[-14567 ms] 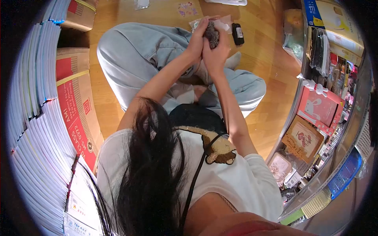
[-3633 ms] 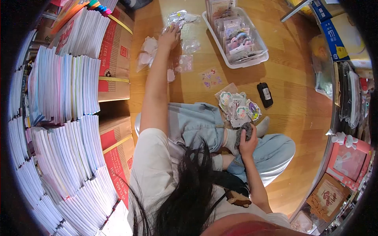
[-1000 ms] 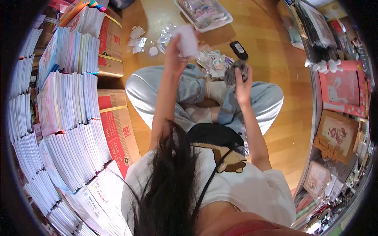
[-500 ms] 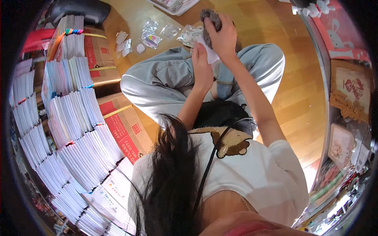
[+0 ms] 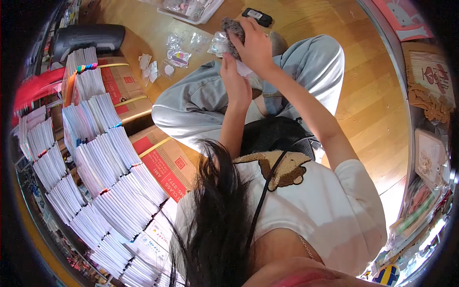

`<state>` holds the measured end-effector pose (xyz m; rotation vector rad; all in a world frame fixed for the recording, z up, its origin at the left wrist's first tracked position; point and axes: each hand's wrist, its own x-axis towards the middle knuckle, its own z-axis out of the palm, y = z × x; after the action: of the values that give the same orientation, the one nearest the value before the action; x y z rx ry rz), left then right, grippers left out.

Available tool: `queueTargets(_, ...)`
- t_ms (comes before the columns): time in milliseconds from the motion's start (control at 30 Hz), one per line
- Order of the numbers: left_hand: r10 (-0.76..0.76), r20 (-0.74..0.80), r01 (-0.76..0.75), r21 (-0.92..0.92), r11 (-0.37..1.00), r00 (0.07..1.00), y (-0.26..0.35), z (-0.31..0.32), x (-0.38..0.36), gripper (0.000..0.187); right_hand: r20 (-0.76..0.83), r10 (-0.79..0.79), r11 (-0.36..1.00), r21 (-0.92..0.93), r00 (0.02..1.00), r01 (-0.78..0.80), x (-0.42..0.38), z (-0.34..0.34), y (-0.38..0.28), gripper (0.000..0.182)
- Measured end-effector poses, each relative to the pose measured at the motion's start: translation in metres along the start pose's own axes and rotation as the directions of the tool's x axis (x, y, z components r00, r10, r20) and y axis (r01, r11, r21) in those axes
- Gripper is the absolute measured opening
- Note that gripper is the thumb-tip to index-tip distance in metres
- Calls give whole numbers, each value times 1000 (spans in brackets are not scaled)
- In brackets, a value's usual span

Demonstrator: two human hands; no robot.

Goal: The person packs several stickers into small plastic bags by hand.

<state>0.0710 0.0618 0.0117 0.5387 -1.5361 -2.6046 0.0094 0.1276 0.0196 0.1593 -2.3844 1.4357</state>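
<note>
My right hand [image 5: 256, 50] is closed around a grey fuzzy cloth-like piece [image 5: 234, 36], bunched up under the fingers. Just below it, my left hand [image 5: 235, 83] is closed, thumb pointing up, on a thin white sheet [image 5: 244, 70] that shows between the two hands. Most of the sheet is hidden behind the fingers. A clear plastic packet [image 5: 219, 44] appears just left of the grey piece. Farther left on the floor lie another clear packet with a colourful sticker [image 5: 180, 58] and a small white round piece [image 5: 169, 70].
A white tray [image 5: 206, 20] of small packets stands ahead on the wooden floor, with a black labelled item [image 5: 257, 17] beside it. Paper scraps [image 5: 147, 68] lie left. Stacked booklets [image 5: 122, 198] and cardboard boxes [image 5: 165, 162] line the left side; a shelf [image 5: 406, 95] runs along the right.
The view has shifted, bringing the black labelled item into sight. Both hands stay close together, with the grey fuzzy piece still in the right hand and the white sheet at the left.
</note>
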Motion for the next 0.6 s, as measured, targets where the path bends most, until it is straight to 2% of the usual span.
queueTargets(100,90,-82,-99,-110,989,993,7,3,10,44,-68,176,974,156,982,-164,-30,25,20,23)
queueTargets(133,53,-33,-56,-100,993,998,9,-5,13,44,-86,117,975,202,989,-97,-44,22,13,22)
queueTargets(200,-25,61,30,-79,996,998,9,-22,19,45,15,-89,994,67,996,88,-54,5,1,23)
queueTargets(233,-44,82,57,-167,984,996,6,-21,18,45,82,-186,983,8,979,186,-54,-3,-5,23)
queueTargets(267,-61,101,85,-251,964,993,1,-20,14,46,93,-270,959,-68,958,277,-46,-1,-3,36)
queueTargets(300,-72,128,112,-331,937,989,-1,-17,12,47,96,-308,946,-75,946,316,-37,2,3,36)
queueTargets(333,-86,16,86,-309,947,996,1,-8,10,43,96,-348,931,-86,933,356,-27,5,8,35)
queueTargets(367,-95,20,97,-267,959,995,-1,-9,8,43,99,-385,914,-96,918,394,-22,5,11,35)
queueTargets(400,-103,24,106,-227,968,994,-2,-9,7,44,116,-247,956,-130,962,261,-14,2,3,30)
queueTargets(467,-76,14,77,-93,993,997,-1,-8,6,45,9,-60,998,-33,998,60,-9,10,7,28)
queueTargets(500,-42,17,44,-98,994,999,-2,-11,9,45,-38,37,999,24,999,-36,-7,14,9,27)
queueTargets(533,-9,21,11,-102,995,1000,-4,-16,13,45,-21,143,989,52,990,-141,-13,18,10,26)
queueTargets(600,-3,20,6,-134,991,1000,1,-24,20,45,19,92,982,162,996,-93,-38,24,15,26)
